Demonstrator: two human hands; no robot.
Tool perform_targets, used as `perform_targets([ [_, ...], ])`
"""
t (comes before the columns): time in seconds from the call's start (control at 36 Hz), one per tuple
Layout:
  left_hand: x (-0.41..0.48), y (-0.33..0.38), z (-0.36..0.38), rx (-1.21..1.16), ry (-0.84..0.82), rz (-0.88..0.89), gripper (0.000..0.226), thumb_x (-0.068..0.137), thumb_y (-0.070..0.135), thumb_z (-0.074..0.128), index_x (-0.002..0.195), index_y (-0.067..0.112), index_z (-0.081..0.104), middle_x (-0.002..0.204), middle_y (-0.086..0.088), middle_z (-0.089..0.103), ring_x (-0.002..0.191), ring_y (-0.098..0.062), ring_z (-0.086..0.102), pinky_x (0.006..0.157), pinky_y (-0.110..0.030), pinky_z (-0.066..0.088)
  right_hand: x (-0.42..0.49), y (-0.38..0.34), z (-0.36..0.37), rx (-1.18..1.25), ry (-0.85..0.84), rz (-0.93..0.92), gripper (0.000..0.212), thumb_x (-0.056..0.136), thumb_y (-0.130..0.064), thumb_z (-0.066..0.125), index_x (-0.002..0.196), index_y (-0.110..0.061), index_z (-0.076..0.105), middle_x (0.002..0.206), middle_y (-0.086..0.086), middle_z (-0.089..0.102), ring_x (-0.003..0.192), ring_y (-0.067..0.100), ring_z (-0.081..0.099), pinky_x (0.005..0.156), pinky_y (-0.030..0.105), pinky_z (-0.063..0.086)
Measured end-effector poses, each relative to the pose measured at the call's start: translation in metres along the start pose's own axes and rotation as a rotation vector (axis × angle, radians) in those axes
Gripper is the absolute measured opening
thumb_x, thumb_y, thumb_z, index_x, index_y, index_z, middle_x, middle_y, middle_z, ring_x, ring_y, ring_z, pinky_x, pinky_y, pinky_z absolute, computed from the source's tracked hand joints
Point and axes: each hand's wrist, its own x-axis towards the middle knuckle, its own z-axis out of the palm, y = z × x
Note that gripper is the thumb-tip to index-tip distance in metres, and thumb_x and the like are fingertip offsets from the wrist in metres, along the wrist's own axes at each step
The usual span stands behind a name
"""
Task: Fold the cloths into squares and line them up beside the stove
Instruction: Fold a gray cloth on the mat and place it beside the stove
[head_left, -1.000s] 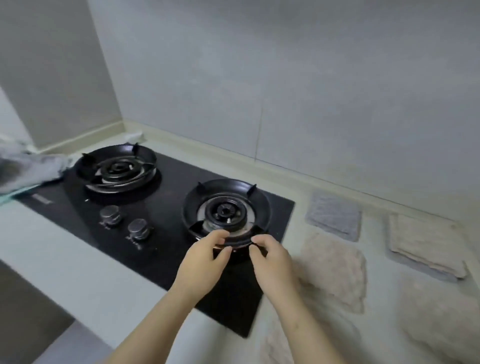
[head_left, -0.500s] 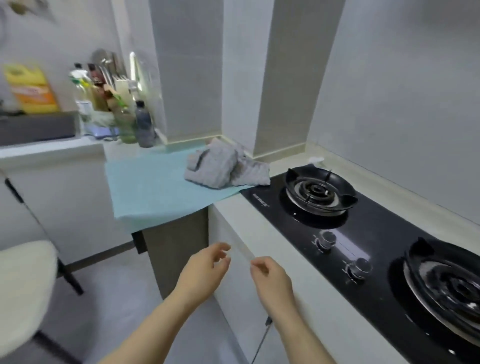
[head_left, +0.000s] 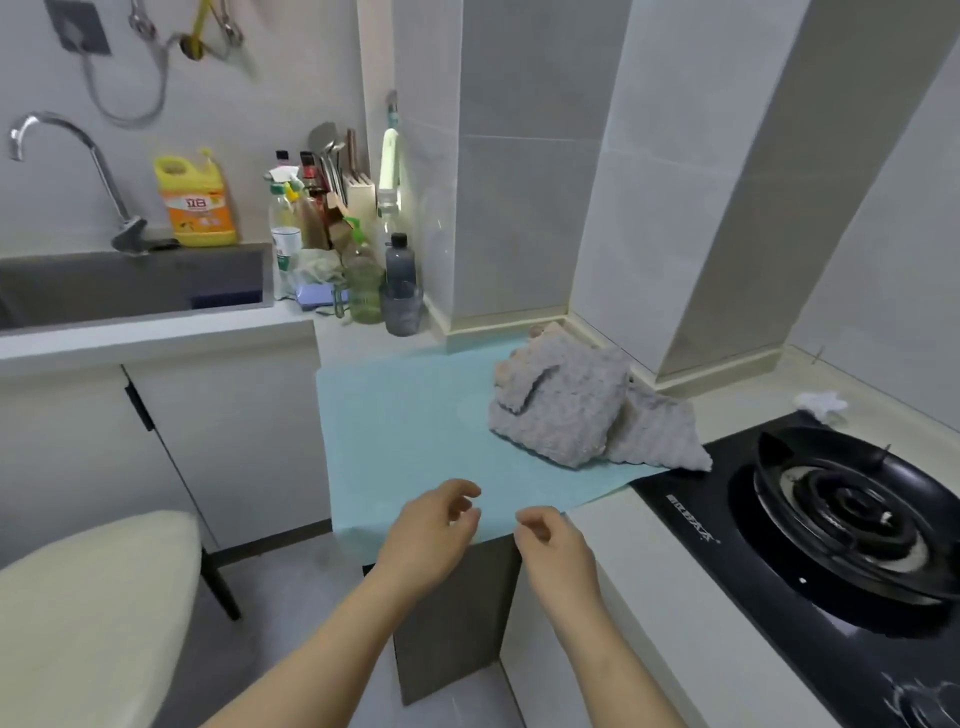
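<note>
- Far left, beyond the left hand: one yellow detergent jug (head_left: 196, 200) behind the sink (head_left: 135, 291); orange label, red characters too blurred to read.
- Left hand (head_left: 434, 525): fingers loosely curled, grasping nothing, over the near edge of one teal mat (head_left: 405, 426).
- Right hand (head_left: 550, 540): just beside the left, not touching it; likewise loosely curled and empty.
- Grey cloths (head_left: 566, 405): ahead and right of both hands, well apart from them; crumpled, unfolded heap of at least two, exact count unclear. Long axis from far left to near right, near corner pointing at the stove.
- Stove (head_left: 727, 561): right of the right hand; one burner (head_left: 852, 509) in view; white brand lettering on the glass, unreadable.
</note>
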Motion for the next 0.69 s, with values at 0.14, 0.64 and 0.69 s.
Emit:
perform_targets([
  [0.14, 0.075, 0.008, -0.010, 0.015, -0.014, 0.027, 0.027, 0.093, 0.025, 0.049, 0.119, 0.026, 0.056, 0.109, 0.007, 0.061, 0.102, -0.007, 0.055, 0.081, -0.016, 0.036, 0.075, -0.025, 0.001, 0.022, 0.085, -0.005, 0.022, 0.093, -0.017, 0.046, 0.112, -0.021, 0.056, 0.109, -0.006, 0.056, 0.096, 0.010, 0.051, 0.079, 0.021, 0.037],
  [0.64, 0.283, -0.014, -0.018, 0.042, -0.256, 0.208, 0.027, 0.093, 0.023, 0.049, 0.118, 0.024, 0.057, 0.105, 0.010, 0.060, 0.102, -0.008, 0.056, 0.086, -0.018, 0.040, 0.243, -0.045, 0.045, -0.228, 0.672, 0.231, 0.017, 0.083, -0.037, 0.062, 0.084, -0.021, 0.055, 0.103, 0.005, 0.062, 0.107, 0.027, 0.047, 0.093, 0.038, 0.037],
  [0.69, 0.301, -0.020, -0.017, 0.054, -0.333, 0.275, 0.026, 0.093, 0.022, 0.049, 0.118, 0.024, 0.058, 0.112, 0.009, 0.062, 0.103, -0.007, 0.057, 0.088, -0.018, 0.042, 0.254, -0.045, 0.055, -0.258, 0.758, 0.260, 0.018, 0.084, -0.031, 0.063, 0.090, -0.014, 0.063, 0.106, 0.010, 0.061, 0.109, 0.031, 0.045, 0.093, 0.039, 0.036],
])
